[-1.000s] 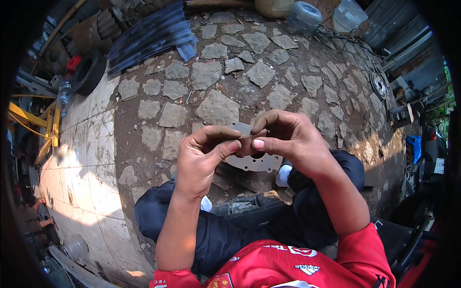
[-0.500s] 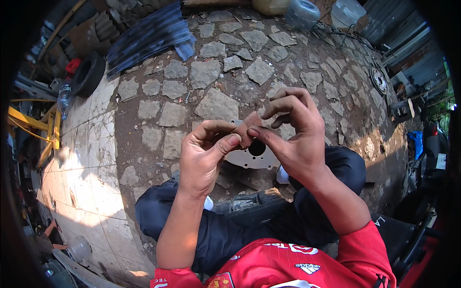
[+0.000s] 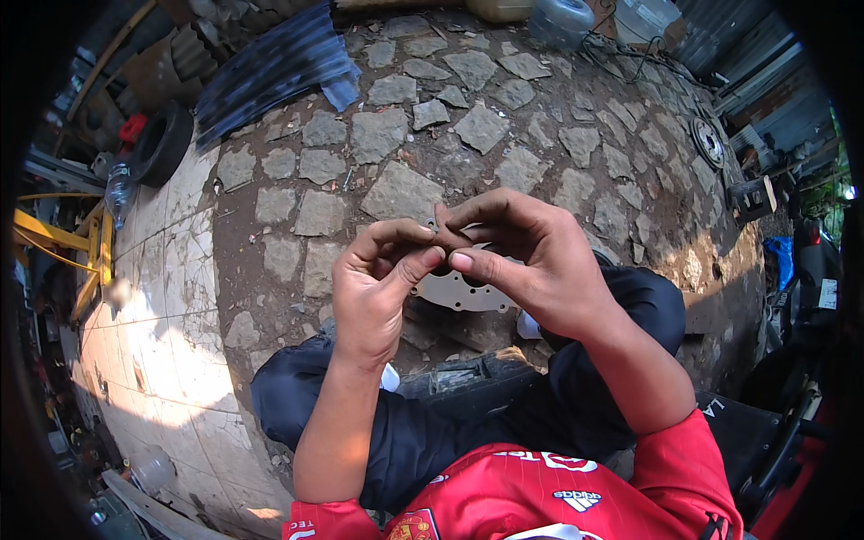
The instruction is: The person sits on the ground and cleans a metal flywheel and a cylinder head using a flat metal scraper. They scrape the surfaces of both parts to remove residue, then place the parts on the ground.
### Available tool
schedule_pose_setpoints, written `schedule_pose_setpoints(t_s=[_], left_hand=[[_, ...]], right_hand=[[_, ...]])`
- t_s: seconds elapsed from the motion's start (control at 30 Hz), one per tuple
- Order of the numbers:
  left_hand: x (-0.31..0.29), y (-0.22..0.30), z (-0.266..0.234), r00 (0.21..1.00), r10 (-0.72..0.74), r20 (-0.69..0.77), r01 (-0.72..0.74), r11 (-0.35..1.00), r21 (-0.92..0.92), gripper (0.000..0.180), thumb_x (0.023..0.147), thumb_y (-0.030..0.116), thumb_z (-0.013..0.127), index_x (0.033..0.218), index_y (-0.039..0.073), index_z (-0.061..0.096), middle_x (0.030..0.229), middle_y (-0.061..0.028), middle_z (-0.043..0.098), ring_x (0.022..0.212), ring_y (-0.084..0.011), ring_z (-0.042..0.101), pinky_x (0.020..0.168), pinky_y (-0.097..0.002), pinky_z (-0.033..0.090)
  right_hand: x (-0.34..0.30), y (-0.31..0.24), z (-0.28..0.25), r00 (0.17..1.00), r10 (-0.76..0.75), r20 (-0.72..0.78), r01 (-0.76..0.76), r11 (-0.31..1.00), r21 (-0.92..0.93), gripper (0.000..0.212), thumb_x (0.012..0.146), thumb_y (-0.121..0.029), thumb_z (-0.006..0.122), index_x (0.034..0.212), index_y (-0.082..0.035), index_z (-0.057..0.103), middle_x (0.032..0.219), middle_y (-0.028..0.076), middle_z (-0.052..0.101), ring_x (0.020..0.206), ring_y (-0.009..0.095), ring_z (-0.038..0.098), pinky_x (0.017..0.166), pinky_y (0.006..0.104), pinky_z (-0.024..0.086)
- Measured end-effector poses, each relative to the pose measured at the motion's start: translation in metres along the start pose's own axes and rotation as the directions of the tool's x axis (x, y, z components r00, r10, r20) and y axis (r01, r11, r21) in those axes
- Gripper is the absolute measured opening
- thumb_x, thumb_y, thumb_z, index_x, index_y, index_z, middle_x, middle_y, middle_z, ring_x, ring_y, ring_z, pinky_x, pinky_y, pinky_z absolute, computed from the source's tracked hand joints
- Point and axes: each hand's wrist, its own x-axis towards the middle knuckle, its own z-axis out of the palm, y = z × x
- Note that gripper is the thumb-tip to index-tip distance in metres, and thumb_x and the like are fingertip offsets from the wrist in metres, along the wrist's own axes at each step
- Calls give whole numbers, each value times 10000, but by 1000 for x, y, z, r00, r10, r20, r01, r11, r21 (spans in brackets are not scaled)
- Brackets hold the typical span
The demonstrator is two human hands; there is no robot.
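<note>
Between my two hands is a small reddish-brown piece of sandpaper (image 3: 445, 225), bent and seen nearly edge-on. My left hand (image 3: 371, 286) pinches one side of it between thumb and fingers. My right hand (image 3: 531, 247) grips the other side, thumb tip close to the left thumb and fingers curled over. Below the hands, between my bent legs, is a flat pale metal plate (image 3: 463, 295) with small holes along its edge. The hands hide much of the plate and its large dark opening.
A dark low block (image 3: 472, 382) lies before me. Uneven paving stones (image 3: 403, 191) spread ahead, with white tiles (image 3: 171, 270) on the left. Farther off are a tyre (image 3: 163, 144), a yellow metal frame (image 3: 99, 243), a blue corrugated sheet (image 3: 265, 72) and a round metal disc (image 3: 708, 142).
The sandpaper has turned from showing its flat face to nearly edge-on, bending between my fingers. My right hand has moved slightly left and down, its fingers closing over the piece.
</note>
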Motion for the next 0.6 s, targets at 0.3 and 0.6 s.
schedule_pose_setpoints(t_s=[0.3, 0.6], left_hand=[[3, 10, 12, 981, 150, 124, -152, 988, 10, 182, 930, -58, 755, 1102, -47, 694, 1240, -162, 676, 1072, -209, 719, 987, -353, 585], [3, 8, 8, 999, 14, -42, -12, 998, 58, 366, 879, -67, 809, 1210, -19, 658, 1128, -110, 731, 1062, -173, 717, 956, -314, 584]], right_hand=[[0, 2, -6, 963, -195, -185, 173, 976, -132, 204, 872, 52, 792, 1063, 7, 734, 1012, 86, 778, 934, 149, 773, 771, 287, 617], [2, 6, -11, 960, -218, -173, 157, 939, -307, 251, 849, -37, 769, 1098, -15, 750, 962, 71, 780, 781, 108, 702, 713, 277, 560]])
